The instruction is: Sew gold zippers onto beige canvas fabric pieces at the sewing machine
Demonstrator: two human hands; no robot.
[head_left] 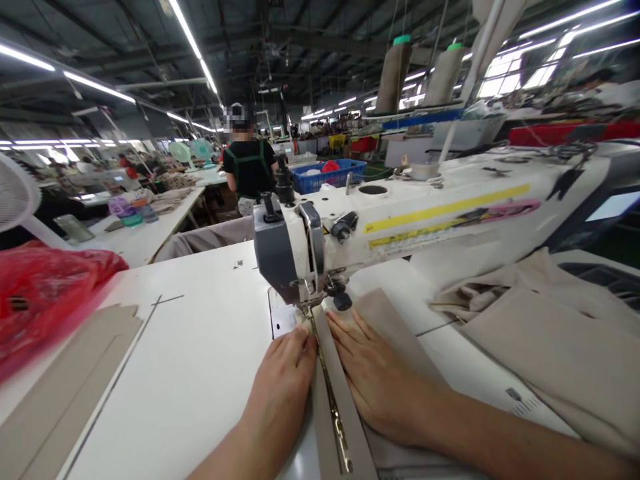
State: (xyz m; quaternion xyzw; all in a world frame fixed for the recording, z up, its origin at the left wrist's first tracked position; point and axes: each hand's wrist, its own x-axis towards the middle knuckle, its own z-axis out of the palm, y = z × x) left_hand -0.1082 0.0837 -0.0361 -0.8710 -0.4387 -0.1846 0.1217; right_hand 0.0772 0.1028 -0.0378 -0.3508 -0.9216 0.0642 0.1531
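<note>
Under the needle area of a white sewing machine [450, 207] lies a beige fabric strip [357, 433] with a gold metal zipper [333, 407] running along it toward me. My left hand [285, 373] is at the left edge of the strip, its fingers pressed together on the fabric close to the presser foot [307, 308]. Flat on the beige cloth right of the zipper rests my right hand [373, 367], fingers stretched out and a little apart. More beige cloth [395, 327] extends beneath and beyond it.
Beige fabric pieces [560, 327] are heaped at the right. Flat strips [75, 387] and a red plastic bag [45, 293] lie at the left. Behind the machine are a blue crate [327, 175] and a person [247, 160]. Thread cones [395, 77] stand above.
</note>
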